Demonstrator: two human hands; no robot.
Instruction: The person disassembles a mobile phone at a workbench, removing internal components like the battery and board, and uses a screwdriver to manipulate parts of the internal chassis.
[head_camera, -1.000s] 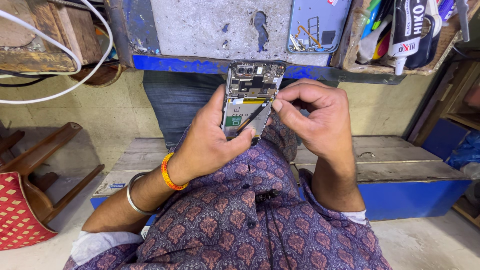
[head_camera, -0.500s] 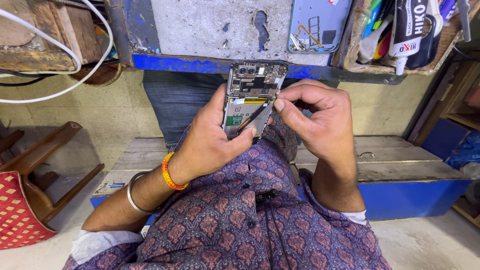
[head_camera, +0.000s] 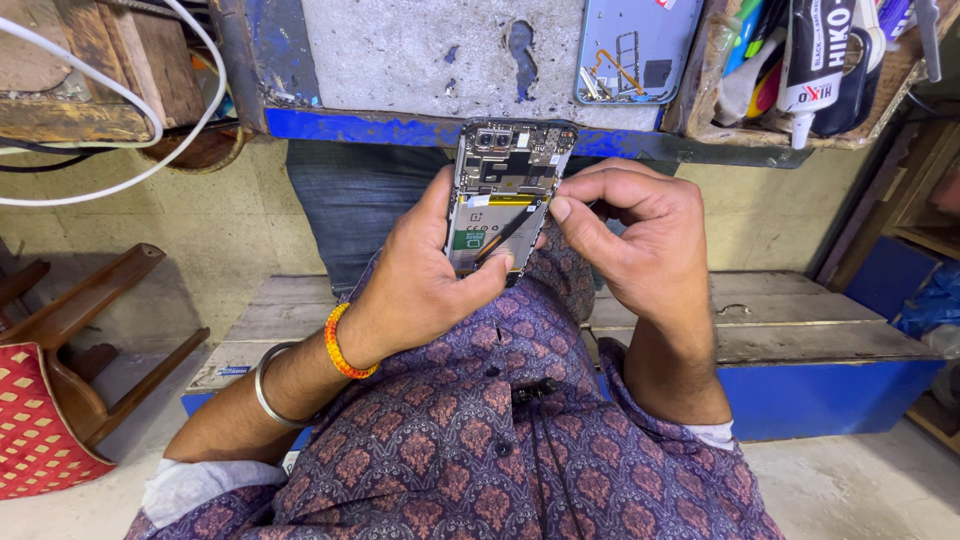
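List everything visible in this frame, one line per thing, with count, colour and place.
opened phone: 1, back removed, grey and green insides, centre, held in left hand
back cover: 1, light blue, on the worktop at top
worktop: 1, grey with blue edge, top
tray of tubes and tools: 1, brown, top right
cable: white, top left
wooden chair: 1, red cushion, lower left
blue box: 1, wooden top, right
left hand: orange band and metal bangle
right hand: fingers at the phone's right edge
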